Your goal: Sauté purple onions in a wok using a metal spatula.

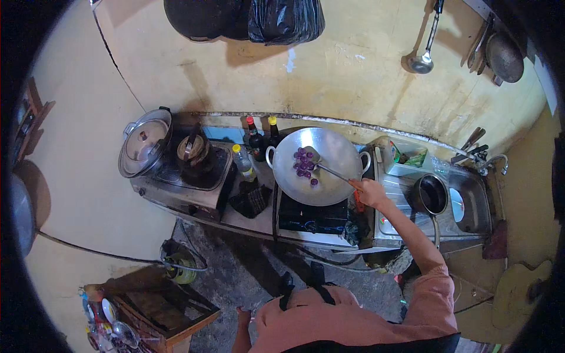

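My right hand (371, 193) grips the wooden handle of a metal spatula (334, 172), whose head reaches into a wide two-handled metal wok (340, 148). Several round, dark purple pieces (303, 163) lie bunched around the spatula head, left of the wok's middle. One of them sits slightly apart, lower down. The wok rests on a black gas stove (311, 218). My left hand (242, 310) hangs low by my side, away from the counter; it is small and dim, and its fingers are unclear.
Left of the wok stand two dark sauce bottles (255, 140) and a clear yellow-capped bottle (243, 162). A lidded pot (193, 150) occupies another stove (212, 194). To the right, a saucepan (430, 194) stands beside the sink (479, 212). A ladle (421, 64) hangs on the wall.
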{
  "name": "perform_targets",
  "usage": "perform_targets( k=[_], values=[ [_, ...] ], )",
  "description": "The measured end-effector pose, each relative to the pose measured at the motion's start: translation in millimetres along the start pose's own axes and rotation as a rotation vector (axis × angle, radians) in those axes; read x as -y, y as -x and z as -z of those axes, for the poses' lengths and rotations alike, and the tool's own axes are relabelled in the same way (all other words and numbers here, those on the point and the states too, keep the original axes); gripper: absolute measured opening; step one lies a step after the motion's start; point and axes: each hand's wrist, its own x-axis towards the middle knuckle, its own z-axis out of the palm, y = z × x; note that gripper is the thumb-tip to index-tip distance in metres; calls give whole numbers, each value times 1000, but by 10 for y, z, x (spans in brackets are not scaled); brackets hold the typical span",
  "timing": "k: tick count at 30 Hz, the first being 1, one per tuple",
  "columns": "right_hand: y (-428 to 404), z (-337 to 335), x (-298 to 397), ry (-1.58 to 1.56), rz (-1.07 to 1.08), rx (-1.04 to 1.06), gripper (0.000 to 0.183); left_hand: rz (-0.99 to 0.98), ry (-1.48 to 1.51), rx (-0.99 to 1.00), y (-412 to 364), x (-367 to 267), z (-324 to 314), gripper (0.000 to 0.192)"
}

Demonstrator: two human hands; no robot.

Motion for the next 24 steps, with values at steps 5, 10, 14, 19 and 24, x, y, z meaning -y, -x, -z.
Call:
perform_targets(
  k=[5,10,14,19,24],
  values=[
    [186,211,83,213,37,-72,42,-111,34,138,220,-521,2,47],
    [248,349,194,241,21,16,50,-256,-17,132,187,-533,-33,44],
    [337,405,202,216,22,8,47,-184,52,155,242,-651,-77,44],
    [432,625,474,175,22,53,44,-180,-38,141,168,-526,-53,44],
    [432,432,367,108,-14,199,45,-113,-73,85,105,-507,-108,45]
  ],
)
